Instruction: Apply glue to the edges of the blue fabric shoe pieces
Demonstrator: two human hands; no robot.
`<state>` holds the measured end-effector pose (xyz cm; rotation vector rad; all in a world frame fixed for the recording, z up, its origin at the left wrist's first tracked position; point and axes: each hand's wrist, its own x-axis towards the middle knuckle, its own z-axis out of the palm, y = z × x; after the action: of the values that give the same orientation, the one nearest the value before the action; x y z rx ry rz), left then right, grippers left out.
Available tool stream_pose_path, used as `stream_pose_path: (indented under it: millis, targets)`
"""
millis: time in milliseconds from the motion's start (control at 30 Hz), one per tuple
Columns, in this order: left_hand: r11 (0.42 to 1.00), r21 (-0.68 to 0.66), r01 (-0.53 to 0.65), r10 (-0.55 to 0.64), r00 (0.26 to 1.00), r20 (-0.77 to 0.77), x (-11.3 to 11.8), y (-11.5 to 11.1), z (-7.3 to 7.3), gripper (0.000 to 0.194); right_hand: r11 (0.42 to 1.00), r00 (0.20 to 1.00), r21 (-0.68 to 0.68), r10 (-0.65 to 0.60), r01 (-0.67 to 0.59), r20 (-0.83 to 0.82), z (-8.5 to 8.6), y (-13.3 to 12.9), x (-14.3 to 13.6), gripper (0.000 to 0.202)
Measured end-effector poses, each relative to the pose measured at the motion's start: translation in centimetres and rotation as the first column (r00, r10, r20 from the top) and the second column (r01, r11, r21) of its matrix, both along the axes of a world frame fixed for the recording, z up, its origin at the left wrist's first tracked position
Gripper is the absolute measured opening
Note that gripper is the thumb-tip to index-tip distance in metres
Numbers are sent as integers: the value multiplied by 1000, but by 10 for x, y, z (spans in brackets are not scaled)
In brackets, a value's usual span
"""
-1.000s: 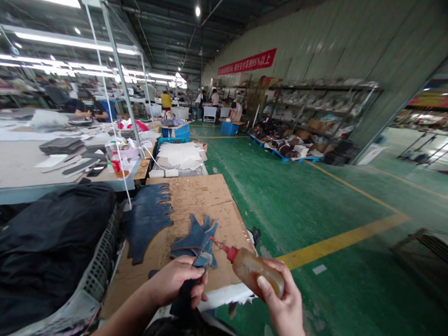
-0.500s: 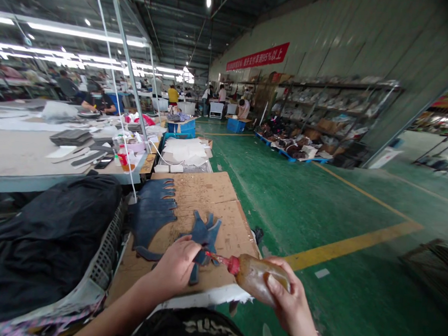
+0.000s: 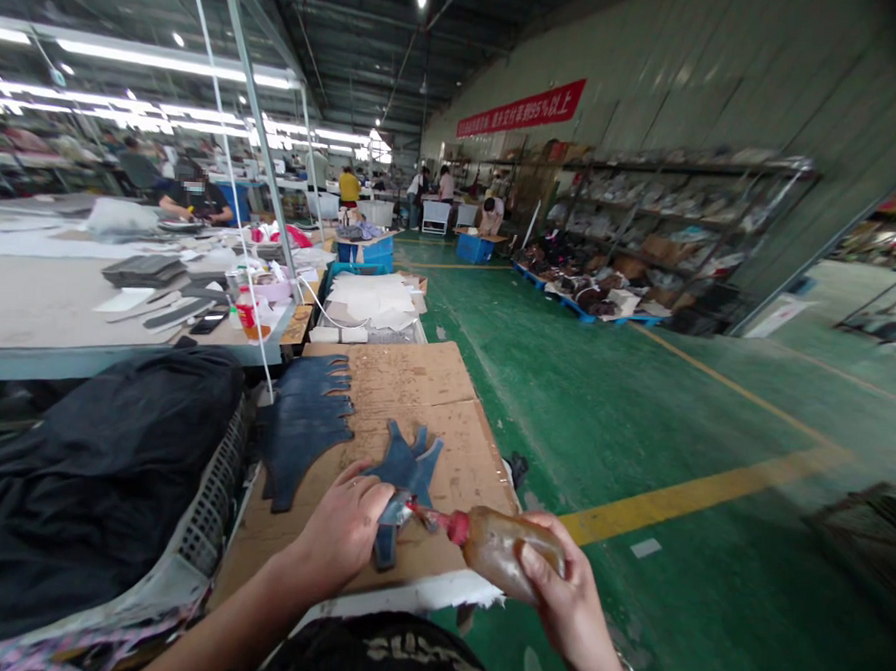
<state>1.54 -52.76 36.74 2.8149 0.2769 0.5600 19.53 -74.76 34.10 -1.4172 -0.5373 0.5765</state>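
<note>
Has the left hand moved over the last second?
Yes: judged against the cardboard, the left hand has moved left and forward, away from the near edge.

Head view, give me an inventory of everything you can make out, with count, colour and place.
Cardboard: count unclear, brown, front centre
Blue pieces: several, dark blue, on the cardboard
Squeeze bottle: one, amber with red cap, front centre
Basket: one, pale grey, left of the cardboard
Black cloth: count unclear, black, in the basket
Table: one, pale, far left
White sheets: several, white, beyond the cardboard
Banner: one, red, high at the back
Floor: one, green with yellow lines, right
Co-workers: several, one in yellow, background
Left hand: one, bare, pinching a small piece
Right hand: one, bare, around the bottle
</note>
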Motion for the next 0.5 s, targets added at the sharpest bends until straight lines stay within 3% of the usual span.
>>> stream_pose_path:
  millis: [167, 300, 500]
  targets:
    - [999, 46, 5, -5, 1000, -13, 5, 0, -2, 30, 997, 998, 74, -32, 36, -53, -1, 5, 3, 38]
    - [998, 67, 13, -14, 1000, 16, 9, 0, -3, 33, 999, 1000, 45, -12, 12, -10, 1, 7, 1, 39]
    - [999, 31, 21, -20, 999, -29, 12, 4, -4, 25, 991, 990, 21, 134, -133, -43, -8, 0, -5, 38]
